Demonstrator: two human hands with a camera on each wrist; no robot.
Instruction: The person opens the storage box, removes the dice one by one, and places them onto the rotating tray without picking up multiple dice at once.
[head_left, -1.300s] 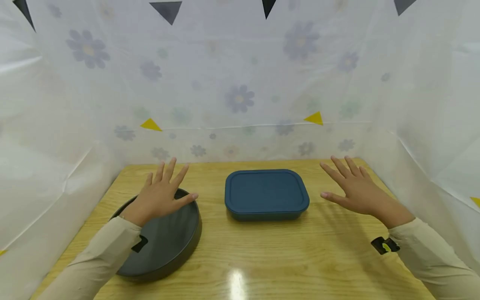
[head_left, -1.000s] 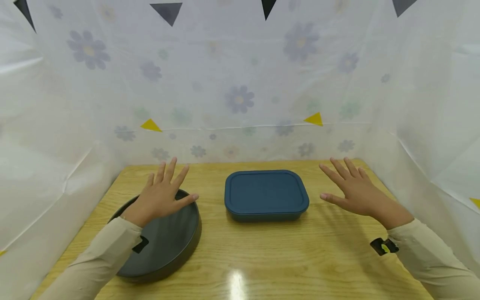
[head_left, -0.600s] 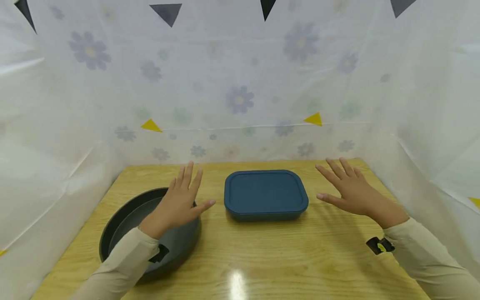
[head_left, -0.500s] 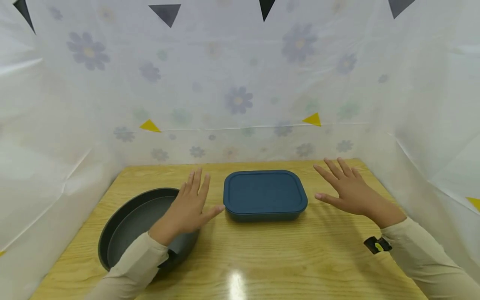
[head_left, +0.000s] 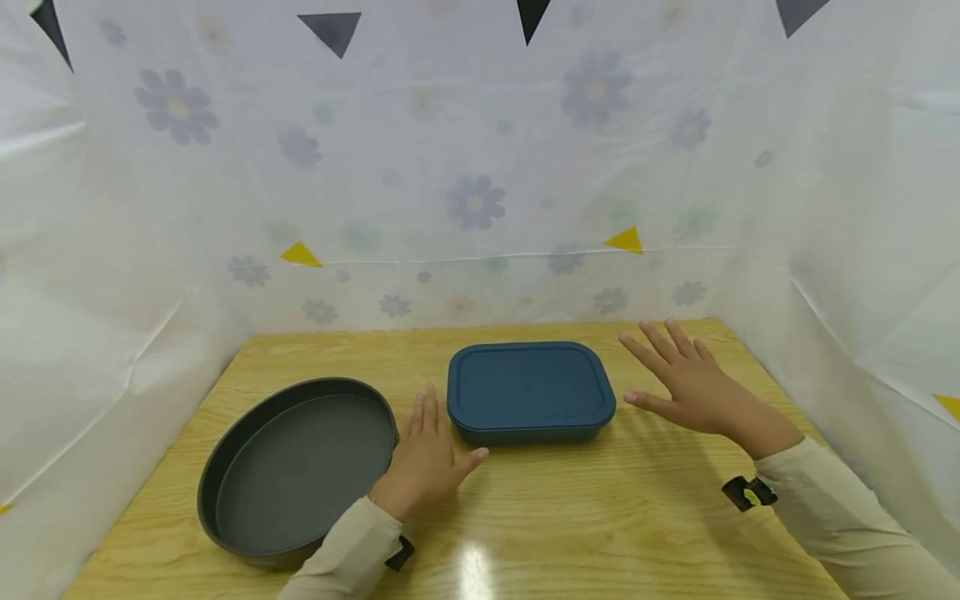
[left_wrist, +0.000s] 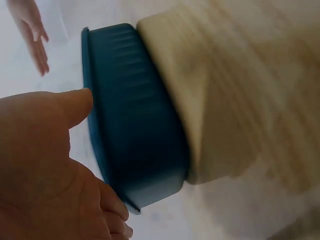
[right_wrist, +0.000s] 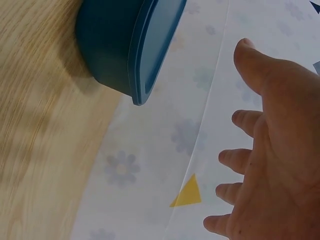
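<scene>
The blue box [head_left: 531, 390] (lid on) is seen mid-desk [head_left: 600, 517], w/ a dark pan [head_left: 300, 467] just left of it. The left hand [head_left: 429, 454] is held flat btwn pan and box, fingers straight, nothing gripped; its thumb is near the box wall. The right hand [head_left: 686, 383] is spread open just beside the box's right edge, empty. Risk: if squeezed unevenly, the box could be skidded or its lid popped.
</scene>
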